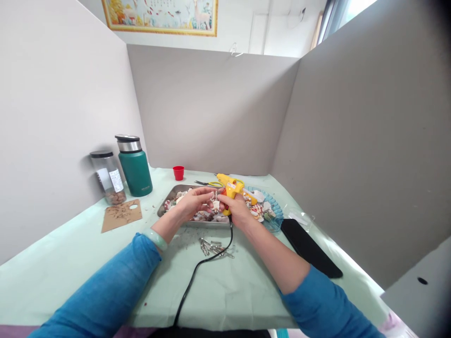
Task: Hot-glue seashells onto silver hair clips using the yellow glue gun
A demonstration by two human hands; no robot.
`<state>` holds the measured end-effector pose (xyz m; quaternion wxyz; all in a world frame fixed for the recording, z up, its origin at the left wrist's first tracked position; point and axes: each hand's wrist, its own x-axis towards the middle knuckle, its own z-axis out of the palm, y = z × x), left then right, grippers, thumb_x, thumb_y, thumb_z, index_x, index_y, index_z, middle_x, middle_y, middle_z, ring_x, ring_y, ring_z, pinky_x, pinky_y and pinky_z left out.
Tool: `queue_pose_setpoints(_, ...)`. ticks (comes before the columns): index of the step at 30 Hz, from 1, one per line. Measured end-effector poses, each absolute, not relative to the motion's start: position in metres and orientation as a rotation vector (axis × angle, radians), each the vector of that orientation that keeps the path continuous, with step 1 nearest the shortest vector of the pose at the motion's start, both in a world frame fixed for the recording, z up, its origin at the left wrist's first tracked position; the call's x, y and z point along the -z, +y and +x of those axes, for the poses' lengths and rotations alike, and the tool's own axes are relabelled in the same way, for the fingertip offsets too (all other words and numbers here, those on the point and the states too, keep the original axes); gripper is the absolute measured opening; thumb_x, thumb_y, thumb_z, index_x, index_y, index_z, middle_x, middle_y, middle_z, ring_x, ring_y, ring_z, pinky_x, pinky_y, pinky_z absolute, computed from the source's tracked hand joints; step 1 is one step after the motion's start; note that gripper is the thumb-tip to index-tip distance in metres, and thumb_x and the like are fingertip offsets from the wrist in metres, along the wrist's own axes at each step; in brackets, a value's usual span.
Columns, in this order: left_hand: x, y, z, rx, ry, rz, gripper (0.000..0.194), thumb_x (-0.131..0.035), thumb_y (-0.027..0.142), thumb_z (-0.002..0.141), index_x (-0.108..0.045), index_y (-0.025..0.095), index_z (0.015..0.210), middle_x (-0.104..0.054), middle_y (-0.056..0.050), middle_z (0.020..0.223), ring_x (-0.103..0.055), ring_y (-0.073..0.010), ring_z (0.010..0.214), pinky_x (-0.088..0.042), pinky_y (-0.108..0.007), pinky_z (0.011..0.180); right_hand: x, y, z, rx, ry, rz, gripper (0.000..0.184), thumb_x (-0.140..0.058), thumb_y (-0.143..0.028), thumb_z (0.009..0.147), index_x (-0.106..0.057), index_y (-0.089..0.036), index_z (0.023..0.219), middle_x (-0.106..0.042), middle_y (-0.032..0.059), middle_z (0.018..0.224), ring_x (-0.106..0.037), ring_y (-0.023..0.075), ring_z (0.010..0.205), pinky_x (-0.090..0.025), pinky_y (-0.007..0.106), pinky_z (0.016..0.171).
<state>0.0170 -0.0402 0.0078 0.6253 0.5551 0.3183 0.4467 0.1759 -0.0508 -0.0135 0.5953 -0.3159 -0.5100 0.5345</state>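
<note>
My right hand (237,210) is wrapped round the grip of a yellow glue gun (230,187), whose black cord (200,267) runs down toward me over the table edge. My left hand (192,201) is closed in a pinch on a small pale piece (214,204), perhaps a shell, held right against my right fingers. Both hands hover over a metal tray (169,199) filled with several shells. A pale green bangle (155,238) sits on my left wrist.
A blue glass plate (276,209) of shells lies right of the tray. Metal clips (214,247) are scattered near me. Yellow-handled scissors (207,183), a red cup (178,172), a green flask (134,166), a clear jar (107,177), a brown card (121,215) and a black flat case (310,246) lie around. Grey partitions wall three sides.
</note>
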Motion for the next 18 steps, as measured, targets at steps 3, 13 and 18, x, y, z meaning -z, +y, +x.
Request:
queue_pose_setpoints(3, -0.007, -0.037, 0.017, -1.012, 0.668, 1.222, 0.026, -0.069, 0.017, 0.073, -0.066, 0.01, 0.098, -0.064, -0.007, 0.078, -0.061, -0.0137, 0.062, -0.054, -0.029, 0.056, 0.013, -0.05, 0.177, -1.272, -1.196, -0.728, 0.026, -0.07, -0.03, 0.066, -0.056, -0.016, 0.084, -0.051, -0.0069, 0.046, -0.046, 0.0071, 0.04, -0.037, 0.019, 0.043)
queue_pose_setpoints(13, -0.012, -0.042, 0.019, -0.934, 0.683, 1.217, 0.022, -0.072, 0.018, 0.07, -0.061, 0.014, 0.088, -0.043, 0.005, 0.052, -0.037, -0.0044, 0.043, -0.018, -0.016, 0.037, 0.012, -0.051, 0.179, -1.347, -1.207, -0.707, 0.028, -0.071, -0.028, 0.065, -0.056, -0.016, 0.086, -0.05, -0.0069, 0.047, -0.045, 0.0072, 0.04, -0.038, 0.019, 0.041)
queue_pose_setpoints(18, -0.012, -0.045, 0.019, -0.931, 0.695, 1.432, 0.024, -0.073, 0.031, 0.072, -0.057, 0.016, 0.082, -0.036, 0.008, 0.049, -0.024, -0.0021, 0.039, -0.01, -0.019, 0.039, 0.014, -0.048, 0.18, -1.413, -1.179, -0.643, 0.031, -0.073, -0.027, 0.065, -0.057, -0.016, 0.088, -0.05, -0.0073, 0.049, -0.044, 0.0067, 0.041, -0.041, 0.02, 0.043)
